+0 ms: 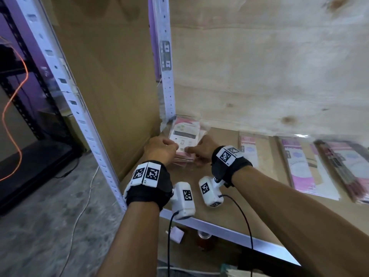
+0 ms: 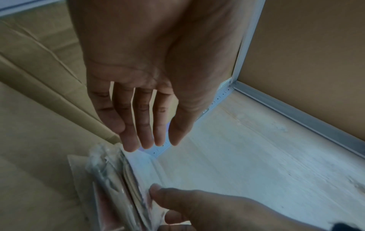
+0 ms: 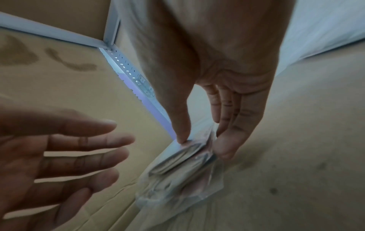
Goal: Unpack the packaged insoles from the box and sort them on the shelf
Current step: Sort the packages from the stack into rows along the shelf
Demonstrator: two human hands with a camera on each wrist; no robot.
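Note:
A stack of packaged insoles in clear bags, pink and white, lies in the far left corner of the shelf. My right hand holds its near end. In the right wrist view the right hand pinches the stack between thumb and fingers. My left hand is at the stack's left edge. The left wrist view shows the left hand with straight fingers just above the stack, holding nothing.
Three more rows of insole packets lie to the right on the shelf. A white perforated upright stands at the corner, a cardboard side wall on the left, and a plywood board overhead.

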